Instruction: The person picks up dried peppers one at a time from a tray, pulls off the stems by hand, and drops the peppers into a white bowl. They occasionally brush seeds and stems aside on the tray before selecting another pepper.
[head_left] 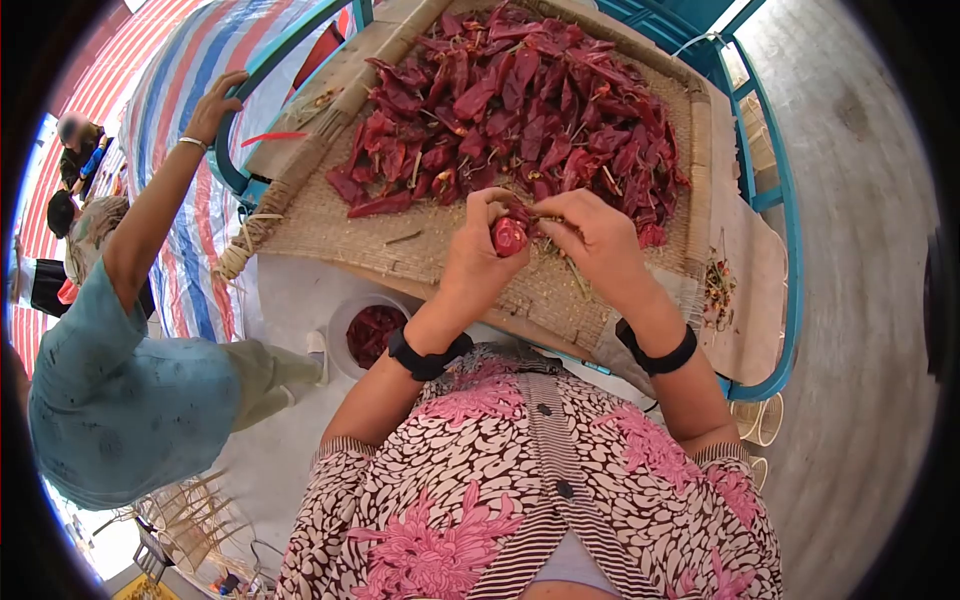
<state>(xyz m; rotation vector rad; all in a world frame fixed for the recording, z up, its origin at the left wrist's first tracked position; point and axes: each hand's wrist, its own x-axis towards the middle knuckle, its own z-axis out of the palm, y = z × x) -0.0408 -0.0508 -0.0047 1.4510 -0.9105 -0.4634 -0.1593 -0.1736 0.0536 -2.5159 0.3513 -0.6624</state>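
Observation:
My left hand (478,252) is closed around a dried red chili pepper (508,236), whose rounded, shiny end faces up toward me. My right hand (598,238) meets it from the other side, thumb and forefinger pinched at the pepper's far end; the exact spot they grip is partly hidden. Both hands are over the near edge of a woven tray (350,240). Just beyond them lies a broad heap of dried red chili peppers (520,110), many with pale stems. Loose stem bits and seeds are scattered on the weave below my hands.
A white bucket (338,335) holding red peppers stands on the floor to the left. The tray rests on a teal metal frame (790,270). A co-worker in a teal shirt (140,400) grips the frame at left. Striped sheeting (190,190) lies behind, with other people beyond.

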